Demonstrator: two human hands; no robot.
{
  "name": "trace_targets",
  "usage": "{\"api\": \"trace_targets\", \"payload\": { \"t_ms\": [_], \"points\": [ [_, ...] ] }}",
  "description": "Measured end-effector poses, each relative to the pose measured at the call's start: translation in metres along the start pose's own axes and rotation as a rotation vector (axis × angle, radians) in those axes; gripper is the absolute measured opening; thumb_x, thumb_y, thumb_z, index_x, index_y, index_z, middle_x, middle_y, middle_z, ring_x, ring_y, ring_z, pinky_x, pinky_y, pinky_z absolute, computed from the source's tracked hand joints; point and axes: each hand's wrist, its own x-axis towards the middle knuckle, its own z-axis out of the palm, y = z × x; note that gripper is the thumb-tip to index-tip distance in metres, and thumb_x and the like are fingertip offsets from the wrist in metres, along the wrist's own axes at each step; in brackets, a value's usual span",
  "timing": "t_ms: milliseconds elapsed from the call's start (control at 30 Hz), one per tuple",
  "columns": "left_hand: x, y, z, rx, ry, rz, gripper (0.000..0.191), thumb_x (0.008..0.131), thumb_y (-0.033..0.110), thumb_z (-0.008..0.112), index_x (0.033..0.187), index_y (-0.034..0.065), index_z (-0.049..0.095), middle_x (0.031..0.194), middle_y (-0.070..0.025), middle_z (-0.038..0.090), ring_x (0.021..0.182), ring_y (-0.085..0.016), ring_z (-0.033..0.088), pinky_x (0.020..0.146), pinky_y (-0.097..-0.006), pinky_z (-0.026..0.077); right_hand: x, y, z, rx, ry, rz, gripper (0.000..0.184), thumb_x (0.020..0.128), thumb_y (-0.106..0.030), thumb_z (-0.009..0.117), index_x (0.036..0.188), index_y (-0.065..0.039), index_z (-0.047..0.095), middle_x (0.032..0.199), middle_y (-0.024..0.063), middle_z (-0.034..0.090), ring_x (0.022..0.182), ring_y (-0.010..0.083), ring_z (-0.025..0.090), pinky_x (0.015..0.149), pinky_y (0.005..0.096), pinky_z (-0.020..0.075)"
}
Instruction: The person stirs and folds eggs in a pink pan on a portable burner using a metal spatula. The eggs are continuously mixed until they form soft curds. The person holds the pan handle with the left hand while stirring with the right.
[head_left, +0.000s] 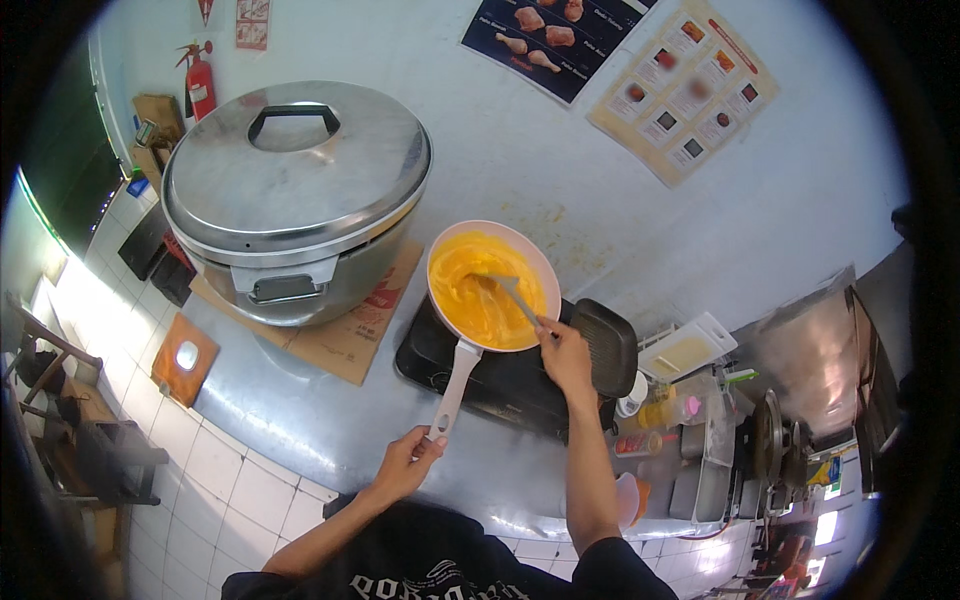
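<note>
A pale pink frying pan (553, 279) sits over a black portable stove (420, 349) on the counter. Thick yellow-orange mixture (465, 311), swirled and streaked, covers most of its inside. My left hand (409, 461) grips the end of the pan's light handle (455, 390), which points towards me. In my right hand (566, 356) is a grey spatula (521, 301), held at the pan's right rim. Its head is partly sunk in the mixture near the middle of the pan.
Left of the stove, a large lidded metal rice cooker (296, 180) stands on flattened cardboard (337, 352). A black grill pan (606, 349) lies right of the stove. Bottles (664, 411), a white cutting board (690, 349) and metal trays (701, 487) crowd the steel counter's (277, 405) right end.
</note>
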Motion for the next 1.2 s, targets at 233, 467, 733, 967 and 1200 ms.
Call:
{"api": "trace_targets", "payload": {
  "t_ms": [233, 467, 733, 967, 1200],
  "points": [
    [0.001, 0.0, 0.001, 0.028, 0.018, 0.017, 0.036, 0.106, 0.032, 0.066, 0.12, -0.0012, 0.066, 0.091, -0.0088, 0.072, 0.09, -0.016, 0.072, 0.083, -0.0316, 0.055, 0.043, -0.003, -0.021, -0.109, 0.019, -0.019, 0.04, 0.102, -0.036, 0.06, 0.135, -0.016, 0.072, 0.119, 0.0262, 0.073, 0.115, 0.0444, 0.069, 0.1, 0.0481, 0.0539],
    [-0.001, -0.003, 0.003, 0.03, 0.03, 0.027, 0.038, 0.106, 0.033, 0.066, 0.119, -0.0018, 0.065, 0.089, -0.0096, 0.073, 0.088, -0.016, 0.072, 0.081, -0.0322, 0.055, -0.009, 0.006, -0.013, -0.142, -0.095, 0.04, 0.04, 0.105, -0.034, 0.053, 0.138, -0.018, 0.069, 0.12, 0.0244, 0.073, 0.113, 0.0472, 0.068, 0.099, 0.0553, 0.0526],
    [0.001, -0.006, 0.005, 0.015, 0.046, 0.012, 0.039, 0.105, 0.035, 0.067, 0.12, -0.0018, 0.065, 0.088, -0.0088, 0.074, 0.083, -0.015, 0.071, 0.079, -0.0312, 0.055, -0.07, -0.004, -0.068, -0.151, -0.151, 0.058, 0.035, 0.103, -0.035, 0.062, 0.134, -0.023, 0.073, 0.104, 0.0241, 0.075, 0.102, 0.0423, 0.072, 0.092, 0.0481, 0.0554],
    [-0.001, 0.002, 0.002, 0.01, -0.003, -0.004, 0.041, 0.108, 0.036, 0.062, 0.124, -0.0019, 0.063, 0.096, -0.0105, 0.075, 0.094, -0.017, 0.073, 0.088, -0.0336, 0.054, -0.09, 0.001, -0.083, -0.165, -0.153, 0.061, 0.034, 0.102, -0.036, 0.064, 0.132, -0.025, 0.074, 0.093, 0.0212, 0.076, 0.092, 0.0411, 0.074, 0.086, 0.0475, 0.0566],
    [-0.001, -0.001, 0.005, -0.016, 0.026, 0.048, 0.037, 0.107, 0.035, 0.063, 0.113, -0.0014, 0.065, 0.089, -0.0099, 0.073, 0.087, -0.017, 0.073, 0.081, -0.0331, 0.056, -0.065, 0.01, -0.015, -0.094, -0.067, 0.01, 0.034, 0.102, -0.038, 0.063, 0.131, -0.025, 0.075, 0.106, 0.0213, 0.077, 0.102, 0.0408, 0.073, 0.091, 0.0471, 0.0566]
  ]
}}
